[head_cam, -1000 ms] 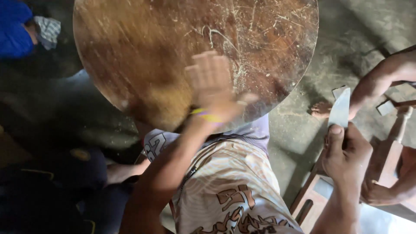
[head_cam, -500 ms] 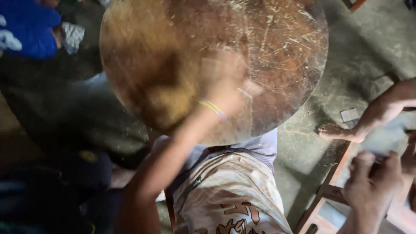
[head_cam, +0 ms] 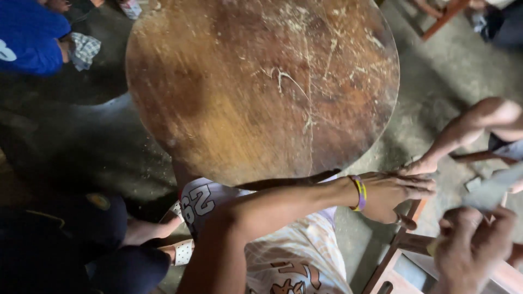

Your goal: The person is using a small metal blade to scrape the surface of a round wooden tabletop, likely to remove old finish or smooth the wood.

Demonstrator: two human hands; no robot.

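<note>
No packages, labels, signs or screens show anywhere in the scene, near or far, left or right.

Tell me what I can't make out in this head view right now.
- Right hand: motion-blurred, partly cut by the bottom edge; grip unclear.
- Flat grey piece above it: blurred, so what it is can't be told.
- Left hand: reaches past the round wooden tabletop; palm hidden, contact unclear.
- Wooden frame: cut off at the bottom edge.
</note>
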